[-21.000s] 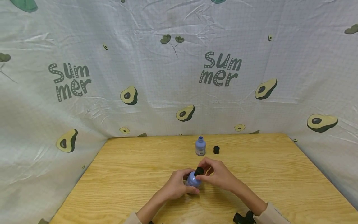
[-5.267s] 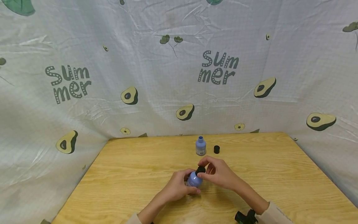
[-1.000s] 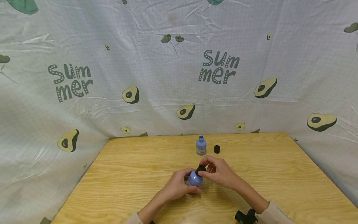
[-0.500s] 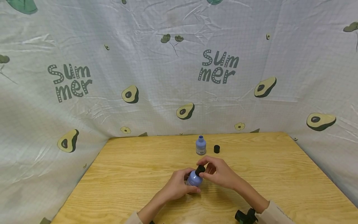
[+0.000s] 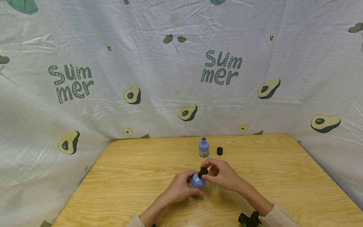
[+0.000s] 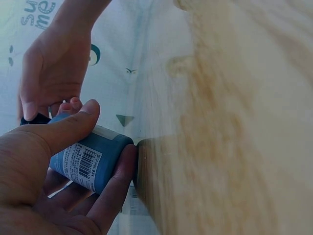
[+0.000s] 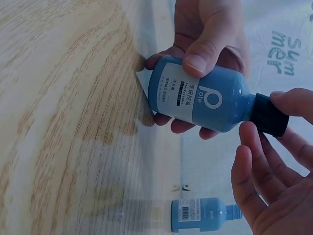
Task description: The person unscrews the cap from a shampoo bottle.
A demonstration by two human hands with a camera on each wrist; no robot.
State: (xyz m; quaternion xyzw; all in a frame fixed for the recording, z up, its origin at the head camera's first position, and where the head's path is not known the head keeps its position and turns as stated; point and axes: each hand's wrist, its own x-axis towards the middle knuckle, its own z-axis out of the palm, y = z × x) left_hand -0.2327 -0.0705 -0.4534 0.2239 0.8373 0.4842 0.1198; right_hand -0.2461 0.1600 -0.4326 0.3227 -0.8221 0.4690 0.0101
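My left hand holds a small blue bottle low over the table, tilted with its neck toward the right. Thumb and fingers wrap its body; in the left wrist view the barcode label shows between them. A black cap sits on the bottle's neck. My right hand pinches that cap between thumb and fingertips, clearest in the right wrist view, where the cap meets the bottle's shoulder. How tightly the cap is seated cannot be told. The bottle's front label faces the right wrist camera.
A second blue bottle stands upright and uncapped farther back. A loose black cap lies just right of it. The wooden table ends at a white printed cloth behind. A black device is at the right wrist.
Across the earlier frames my left hand keeps its hold on the bottle. My right fingers shift slightly around the cap, regripping it. The standing bottle and loose cap stay put.
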